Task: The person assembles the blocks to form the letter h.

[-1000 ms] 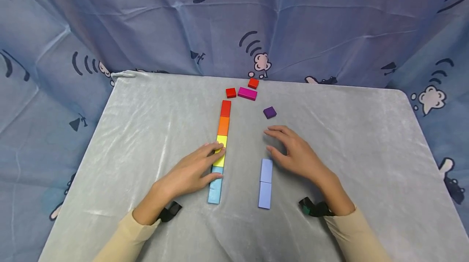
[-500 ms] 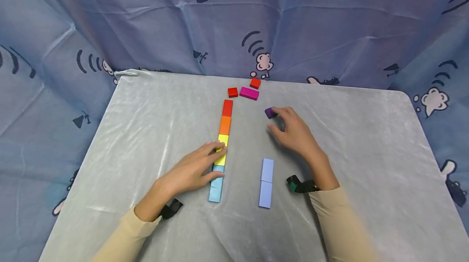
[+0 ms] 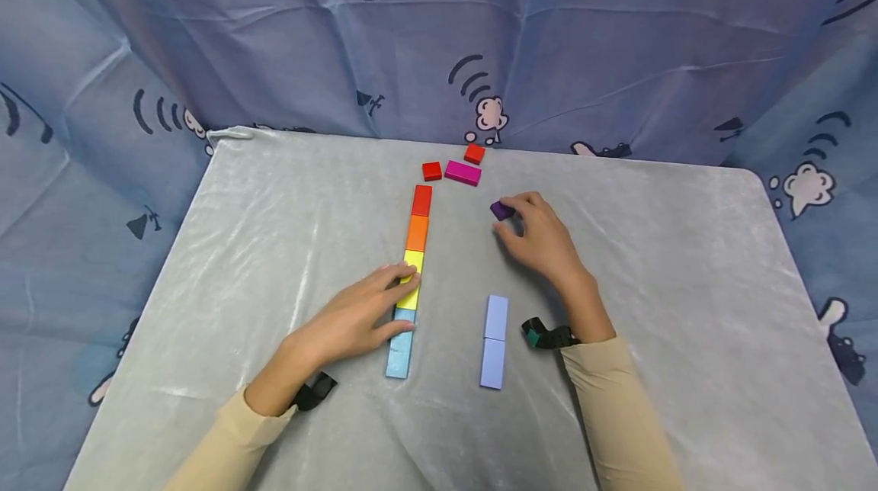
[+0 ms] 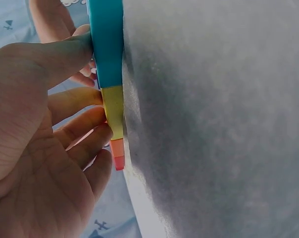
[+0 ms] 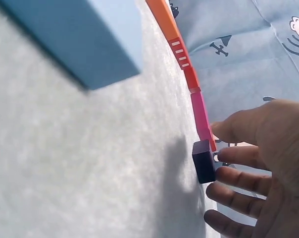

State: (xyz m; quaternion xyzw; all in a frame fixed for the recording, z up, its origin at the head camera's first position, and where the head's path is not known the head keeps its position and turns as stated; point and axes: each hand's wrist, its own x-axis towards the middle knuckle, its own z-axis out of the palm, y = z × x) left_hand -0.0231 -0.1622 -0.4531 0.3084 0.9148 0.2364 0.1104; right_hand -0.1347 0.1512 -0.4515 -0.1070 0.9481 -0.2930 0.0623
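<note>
A single line of flat blocks runs away from me: light blue, yellow, orange and red. My left hand rests along this line, fingertips on the yellow part and thumb on the light blue part, as the left wrist view also shows. My right hand is at a small dark purple block. Its index fingertip overlaps the block's right side, and the thumb lies just below. In the right wrist view the fingers are spread beside the purple block; firm contact cannot be made out.
Two periwinkle blocks lie end to end right of the line. At the far edge are a magenta block, a small red block and another red one. A grey cloth covers the table; a blue patterned curtain hangs behind.
My right hand has moved forward and left from beside the periwinkle blocks to the purple block, its thumb coming closer to it. The left hand stays on the line of blocks.
</note>
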